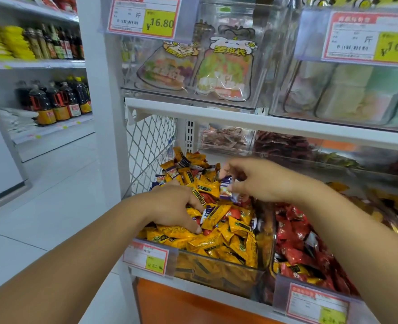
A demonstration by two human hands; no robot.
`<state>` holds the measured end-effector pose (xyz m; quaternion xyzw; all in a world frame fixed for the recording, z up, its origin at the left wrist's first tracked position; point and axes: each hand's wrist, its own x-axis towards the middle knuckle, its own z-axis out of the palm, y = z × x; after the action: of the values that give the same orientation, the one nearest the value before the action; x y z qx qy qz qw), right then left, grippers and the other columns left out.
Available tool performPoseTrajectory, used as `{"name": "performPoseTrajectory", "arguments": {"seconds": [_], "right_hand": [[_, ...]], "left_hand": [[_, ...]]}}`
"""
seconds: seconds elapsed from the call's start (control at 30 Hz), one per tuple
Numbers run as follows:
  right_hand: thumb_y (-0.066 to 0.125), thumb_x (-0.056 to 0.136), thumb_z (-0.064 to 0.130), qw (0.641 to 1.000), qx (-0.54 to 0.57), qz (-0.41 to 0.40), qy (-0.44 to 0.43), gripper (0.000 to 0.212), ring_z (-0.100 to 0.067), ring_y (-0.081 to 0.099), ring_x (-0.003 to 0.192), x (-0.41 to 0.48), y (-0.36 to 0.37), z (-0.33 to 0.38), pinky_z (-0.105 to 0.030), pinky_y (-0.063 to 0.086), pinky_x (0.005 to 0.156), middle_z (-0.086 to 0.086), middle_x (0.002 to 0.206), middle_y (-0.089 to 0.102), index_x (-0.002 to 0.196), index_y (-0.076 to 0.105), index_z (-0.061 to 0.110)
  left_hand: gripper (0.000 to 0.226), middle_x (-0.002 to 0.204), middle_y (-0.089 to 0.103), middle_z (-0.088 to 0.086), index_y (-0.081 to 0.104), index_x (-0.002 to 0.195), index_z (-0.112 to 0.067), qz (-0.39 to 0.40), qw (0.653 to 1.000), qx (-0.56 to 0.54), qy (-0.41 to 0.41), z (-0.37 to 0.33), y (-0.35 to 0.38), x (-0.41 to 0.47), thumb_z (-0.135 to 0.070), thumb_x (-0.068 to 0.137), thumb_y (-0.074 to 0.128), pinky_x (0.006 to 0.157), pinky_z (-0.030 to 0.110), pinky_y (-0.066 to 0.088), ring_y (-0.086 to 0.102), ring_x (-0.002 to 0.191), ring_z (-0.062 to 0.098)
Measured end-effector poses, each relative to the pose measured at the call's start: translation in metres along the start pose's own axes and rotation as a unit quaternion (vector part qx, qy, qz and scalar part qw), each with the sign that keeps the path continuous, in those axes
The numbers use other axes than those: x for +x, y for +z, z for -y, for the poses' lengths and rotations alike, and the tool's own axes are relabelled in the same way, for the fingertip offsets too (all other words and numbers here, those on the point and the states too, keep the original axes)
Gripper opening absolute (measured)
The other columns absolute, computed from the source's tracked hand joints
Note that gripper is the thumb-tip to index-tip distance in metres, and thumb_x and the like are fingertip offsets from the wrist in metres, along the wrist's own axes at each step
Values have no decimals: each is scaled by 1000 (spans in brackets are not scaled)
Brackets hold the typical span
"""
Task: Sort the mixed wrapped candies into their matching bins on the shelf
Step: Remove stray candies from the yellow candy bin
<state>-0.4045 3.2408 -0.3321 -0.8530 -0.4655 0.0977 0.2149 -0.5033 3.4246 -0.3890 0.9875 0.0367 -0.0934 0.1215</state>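
Our left hand (174, 206) rests with fingers spread loose on the yellow candies (216, 239) heaped in the near clear bin (216, 274), while our right hand (258, 181) pinches a purple-and-white candy (226, 187) just above that heap, left of the red candies (296, 242).

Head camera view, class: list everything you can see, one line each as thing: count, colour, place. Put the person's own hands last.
Yellow candies: many, yellow, front left bin.
Red candies: many, red, bin to its right.
Purple candy: one, purple-white, pinched in right hand.
Price tags: four, red-yellow, bin fronts.
Snack bags: two, clear, upper bin.
Bottles: several, dark, left shelves.
Left hand: one, in yellow candies.
Right hand: one, above that bin.
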Motion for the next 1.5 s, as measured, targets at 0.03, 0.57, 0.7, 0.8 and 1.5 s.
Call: {"name": "performPoseTrajectory", "arguments": {"seconds": [0.03, 0.57, 0.7, 0.8, 1.5], "right_hand": [[63, 91, 15, 1000, -6, -8, -6, 20, -3, 56, 63, 3, 6, 0, -11, 43, 56, 4, 93, 56, 107, 58, 28], [54, 97, 30, 973, -153, 170, -10, 36, -21, 54, 109, 27, 48, 9, -35, 46, 93, -1, 127, 57, 133, 54, 29], [57, 96, 32, 980, -134, 149, -7, 34, -14, 50, 99, 25, 48, 8, -27, 39, 79, 2, 120, 57, 128, 57, 22], [59, 95, 32, 986, -94, 135, -17, 29, -11, 52, 84, 23, 46, 7, -22, 38, 66, 10, 95, 57, 121, 60, 21], [60, 94, 16, 938, 320, 130, 31, 30, -9, 54, 51, 11, 35, 10, -26, 47, 59, -1, 71, 55, 122, 50, 15]], "left_hand": [[56, 129, 52, -7, 57, 127, -43, -2, 1000, -18, 4, 2, 0, 1, -57, 76, 72, 106, 41, 34, 29, 125, 16], [32, 109, 57, -18, 59, 97, -43, -126, 973, -191, 24, 20, 1, -15, -24, 80, 78, 74, 20, 41, 53, 98, -2], [32, 103, 58, -17, 60, 95, -40, -176, 957, -230, 31, 22, 2, -18, -19, 79, 78, 72, 16, 43, 53, 94, -6], [35, 110, 58, -17, 60, 99, -39, -198, 946, -254, 32, 21, 2, -18, -16, 80, 78, 85, 26, 49, 56, 104, 0], [27, 91, 73, 0, 71, 99, -24, -235, 875, -423, 7, 3, -6, -19, -9, 78, 78, 78, 32, 59, 71, 79, 21]]}}
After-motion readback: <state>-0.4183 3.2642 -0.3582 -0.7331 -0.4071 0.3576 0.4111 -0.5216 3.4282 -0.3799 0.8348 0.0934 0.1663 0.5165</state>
